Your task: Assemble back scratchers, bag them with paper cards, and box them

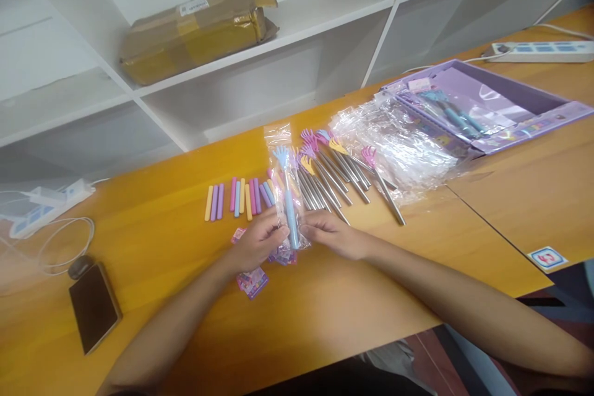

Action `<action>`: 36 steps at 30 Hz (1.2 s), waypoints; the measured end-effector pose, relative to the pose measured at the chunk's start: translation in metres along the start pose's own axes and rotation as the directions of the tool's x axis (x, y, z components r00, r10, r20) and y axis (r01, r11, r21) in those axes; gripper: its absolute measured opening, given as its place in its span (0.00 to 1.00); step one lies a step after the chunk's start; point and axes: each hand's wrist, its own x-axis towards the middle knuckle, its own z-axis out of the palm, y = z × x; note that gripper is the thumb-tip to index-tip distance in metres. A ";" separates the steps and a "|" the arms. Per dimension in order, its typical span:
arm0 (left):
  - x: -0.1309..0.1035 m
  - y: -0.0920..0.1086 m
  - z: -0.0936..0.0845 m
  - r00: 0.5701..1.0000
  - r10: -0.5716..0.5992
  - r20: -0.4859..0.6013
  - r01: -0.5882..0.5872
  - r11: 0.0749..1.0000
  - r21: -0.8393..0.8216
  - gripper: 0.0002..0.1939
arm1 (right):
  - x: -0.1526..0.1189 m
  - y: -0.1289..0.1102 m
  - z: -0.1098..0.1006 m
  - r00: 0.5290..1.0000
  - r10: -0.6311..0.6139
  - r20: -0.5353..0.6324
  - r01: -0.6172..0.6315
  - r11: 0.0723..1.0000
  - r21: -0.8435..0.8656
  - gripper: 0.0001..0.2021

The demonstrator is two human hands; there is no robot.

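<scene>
A blue back scratcher [290, 210] with a hand-shaped head lies inside a clear plastic bag [278, 134]. My left hand [262, 235] pinches the bag's lower left side, and my right hand [331, 233] pinches its lower right side. Behind the bag lie several metal back scratcher rods [336, 176] with pink, purple, yellow and blue hand heads. Left of my hands, several coloured handle sleeves [236, 198] lie in a row. Printed cards [253, 281] rest on the table by my left hand, partly covered by it.
Clear plastic bags [394, 142] are heaped at the right, against an open purple box [533, 96] with bagged scratchers in it. A phone [94, 307] and a power strip [51, 207] lie at the left. Another power strip [542, 51] is at the far right. A taped cardboard box [195, 34] sits on the shelf.
</scene>
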 end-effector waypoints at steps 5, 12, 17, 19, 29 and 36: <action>0.001 0.003 -0.001 1.000 -0.004 0.019 0.004 1.000 -0.014 0.20 | -0.001 0.000 -0.001 1.000 0.017 0.008 -0.017 1.000 0.027 0.29; 0.000 0.006 -0.002 1.000 -0.018 0.025 0.018 1.000 0.016 0.21 | -0.002 0.000 -0.002 1.000 -0.018 -0.016 0.019 1.000 0.025 0.28; -0.003 0.015 0.000 0.986 0.023 0.164 -0.042 0.992 0.115 0.22 | -0.001 0.003 -0.003 0.972 0.062 -0.227 -0.029 0.989 0.145 0.28; -0.002 0.020 0.004 0.969 0.051 0.242 -0.097 0.979 0.179 0.22 | 0.001 0.005 -0.004 0.937 0.153 -0.314 -0.092 0.975 0.201 0.27; -0.008 0.008 -0.020 0.989 -0.109 0.098 0.003 0.684 0.729 0.13 | 0.006 0.002 -0.011 0.910 0.122 -0.396 -0.127 0.992 0.013 0.27; -0.009 0.004 -0.036 0.987 -0.156 -0.037 0.120 0.572 0.811 0.08 | 0.006 0.008 -0.013 0.945 0.047 -0.325 -0.093 0.987 -0.129 0.31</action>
